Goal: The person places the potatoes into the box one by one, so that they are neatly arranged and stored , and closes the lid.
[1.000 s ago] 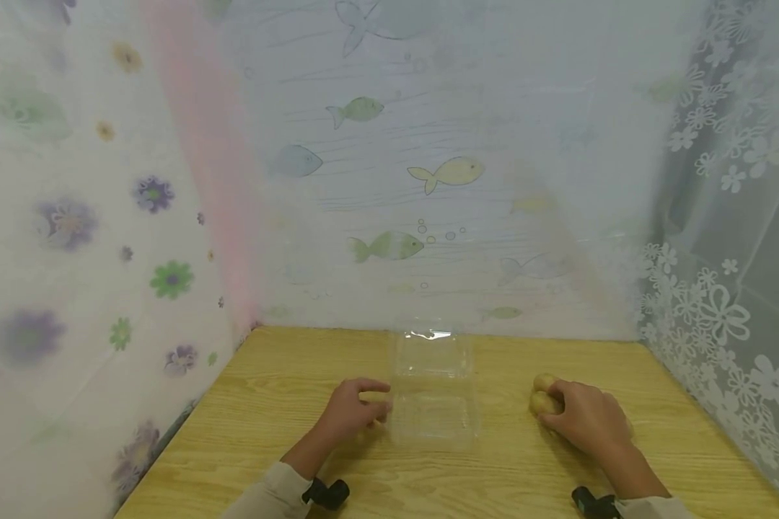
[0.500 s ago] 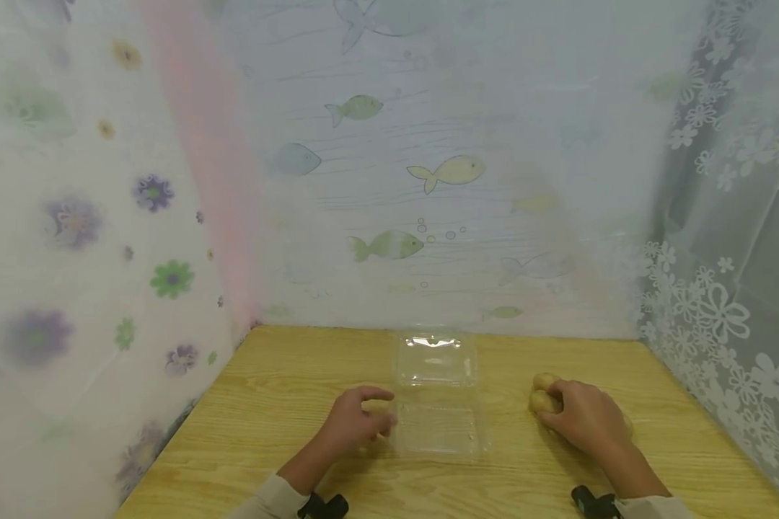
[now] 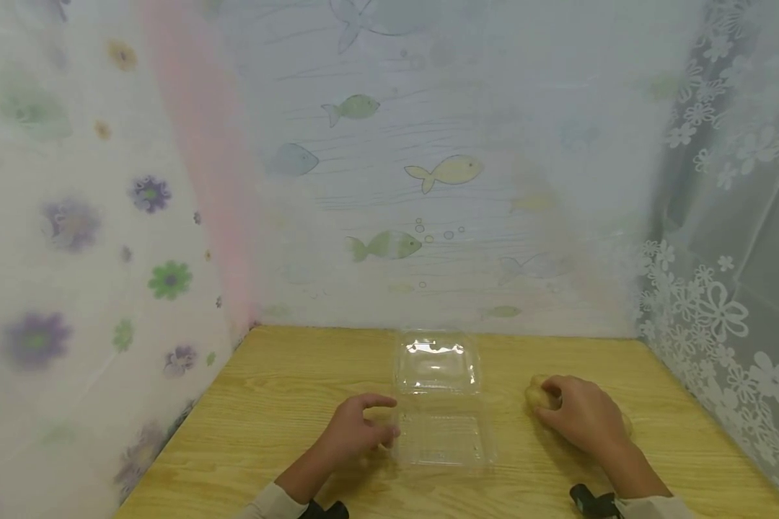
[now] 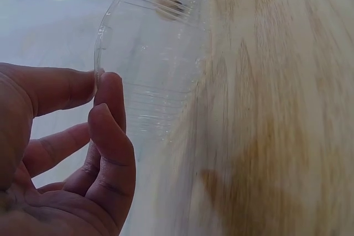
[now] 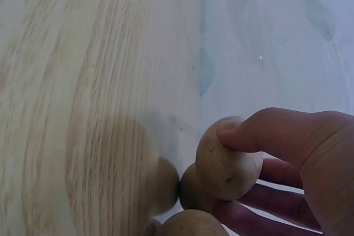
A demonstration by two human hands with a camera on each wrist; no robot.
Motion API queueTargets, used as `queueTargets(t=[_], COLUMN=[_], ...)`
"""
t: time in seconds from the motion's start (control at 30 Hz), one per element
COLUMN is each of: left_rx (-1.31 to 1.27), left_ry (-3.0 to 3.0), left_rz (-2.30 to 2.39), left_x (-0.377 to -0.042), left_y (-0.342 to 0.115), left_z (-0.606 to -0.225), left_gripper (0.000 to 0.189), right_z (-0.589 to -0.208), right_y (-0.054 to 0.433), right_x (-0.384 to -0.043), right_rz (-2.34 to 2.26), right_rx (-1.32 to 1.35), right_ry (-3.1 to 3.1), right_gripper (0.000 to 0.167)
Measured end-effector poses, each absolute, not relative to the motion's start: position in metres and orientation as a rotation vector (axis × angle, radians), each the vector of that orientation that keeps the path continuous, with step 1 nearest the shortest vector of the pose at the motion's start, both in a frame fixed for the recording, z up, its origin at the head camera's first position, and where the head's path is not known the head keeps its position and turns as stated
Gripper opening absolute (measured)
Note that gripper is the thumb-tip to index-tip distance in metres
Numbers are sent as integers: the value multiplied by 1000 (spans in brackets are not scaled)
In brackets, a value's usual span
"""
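A clear plastic clamshell container lies unfolded mid-table, its far half (image 3: 437,366) behind the near ribbed half (image 3: 444,441). At its left edge, my left hand (image 3: 357,432) pinches the rim (image 4: 99,48) between thumb and fingertips. To the right, my right hand (image 3: 586,416) holds a potato (image 5: 225,164), the thumb on its top and the fingers around its far side. More potatoes touch or sit close by it: one beneath (image 5: 193,192) and another nearer the camera (image 5: 191,226). In the head view, my right hand hides most of the potatoes.
The wood-grain table (image 3: 311,360) is enclosed by a back curtain (image 3: 545,144) printed with fish, a flowered curtain (image 3: 91,288) at left and a lacy see-through one (image 3: 720,310) at right. Black cameras are worn on both wrists.
My left hand and the container have shifted slightly toward me and to the right. Beside my right hand, the potatoes have moved a little left, with the hand's fingers.
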State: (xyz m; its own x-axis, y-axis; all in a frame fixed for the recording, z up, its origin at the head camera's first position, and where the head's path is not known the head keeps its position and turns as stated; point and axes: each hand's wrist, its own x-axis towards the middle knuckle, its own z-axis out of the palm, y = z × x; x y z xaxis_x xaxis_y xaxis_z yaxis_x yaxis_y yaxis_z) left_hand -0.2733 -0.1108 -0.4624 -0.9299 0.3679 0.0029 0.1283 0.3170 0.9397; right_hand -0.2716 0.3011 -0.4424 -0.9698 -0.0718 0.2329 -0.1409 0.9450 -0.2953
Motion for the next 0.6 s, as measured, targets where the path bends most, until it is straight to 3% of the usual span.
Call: queueTargets(t=[0.6], left_rx=[502], left_ry=[2315], left_rz=[1655], left_x=[-270], left_y=[-109], left_z=[-463], left_gripper=[50], right_z=[-430], right_y=[287], right_x=[-268], right_rz=[541], right_rx=[248], right_ry=[-2832], right_gripper=[42])
